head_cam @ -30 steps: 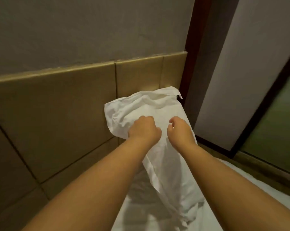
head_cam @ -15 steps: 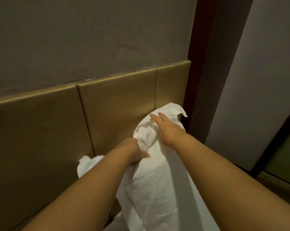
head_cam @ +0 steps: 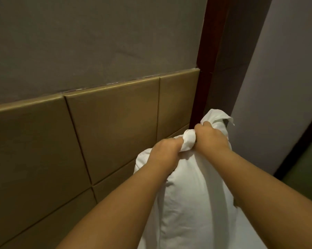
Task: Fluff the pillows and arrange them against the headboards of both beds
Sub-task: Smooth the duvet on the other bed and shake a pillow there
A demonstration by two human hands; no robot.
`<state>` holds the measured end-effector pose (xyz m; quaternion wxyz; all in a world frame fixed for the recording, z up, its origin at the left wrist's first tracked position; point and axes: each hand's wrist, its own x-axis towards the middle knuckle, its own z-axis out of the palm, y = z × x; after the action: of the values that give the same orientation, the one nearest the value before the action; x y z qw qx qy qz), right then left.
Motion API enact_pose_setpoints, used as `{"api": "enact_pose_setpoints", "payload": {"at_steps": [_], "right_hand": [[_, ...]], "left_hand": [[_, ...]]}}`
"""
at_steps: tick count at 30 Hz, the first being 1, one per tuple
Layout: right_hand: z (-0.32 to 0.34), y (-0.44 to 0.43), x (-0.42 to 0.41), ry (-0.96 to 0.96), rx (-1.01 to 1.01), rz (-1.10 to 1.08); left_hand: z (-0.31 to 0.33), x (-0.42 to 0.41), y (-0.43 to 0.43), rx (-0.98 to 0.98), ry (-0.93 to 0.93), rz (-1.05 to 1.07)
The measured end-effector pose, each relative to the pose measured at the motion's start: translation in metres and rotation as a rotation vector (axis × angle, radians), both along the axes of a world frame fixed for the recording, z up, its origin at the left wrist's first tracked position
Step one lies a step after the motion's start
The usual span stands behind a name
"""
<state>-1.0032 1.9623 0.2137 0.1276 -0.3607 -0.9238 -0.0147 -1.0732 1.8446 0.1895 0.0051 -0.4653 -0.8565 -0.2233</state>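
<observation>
A white pillow (head_cam: 191,200) stands on end in front of the tan padded headboard (head_cam: 105,126), near its right end. My left hand (head_cam: 167,152) grips bunched pillowcase cloth at the pillow's top edge. Right beside it, my right hand (head_cam: 212,139) grips the same gathered cloth, and a loose corner of the case sticks up behind its knuckles. The pillow's lower part runs out of the picture at the bottom.
A grey wall (head_cam: 97,42) rises above the headboard. A dark red wooden post (head_cam: 207,60) borders the headboard's right end, with a pale wall panel (head_cam: 281,87) beyond it. White bed linen (head_cam: 254,232) shows at the lower right.
The pillow has swung from lying slanted to standing on end. My right hand, flat on its top half a second ago, now grips the cloth beside my left hand.
</observation>
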Motion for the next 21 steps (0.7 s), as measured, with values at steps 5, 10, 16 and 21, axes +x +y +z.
{"api": "enact_pose_setpoints", "payload": {"at_steps": [5,10,16,21], "right_hand": [[-0.011,-0.003,-0.03,0.225,-0.137,0.051],[-0.025,-0.021,-0.062,0.317,-0.263,0.259],[-0.013,-0.056,-0.087,0.248,-0.34,0.59],[-0.005,-0.073,-0.095,0.372,-0.344,0.476]], "left_hand": [[0.007,-0.048,-0.019,-0.132,0.376,0.149],[0.022,-0.085,-0.052,-0.315,0.366,0.273],[0.057,-0.083,-0.073,-0.303,0.337,0.098],[0.07,-0.092,-0.1,-0.493,0.416,0.234]]}}
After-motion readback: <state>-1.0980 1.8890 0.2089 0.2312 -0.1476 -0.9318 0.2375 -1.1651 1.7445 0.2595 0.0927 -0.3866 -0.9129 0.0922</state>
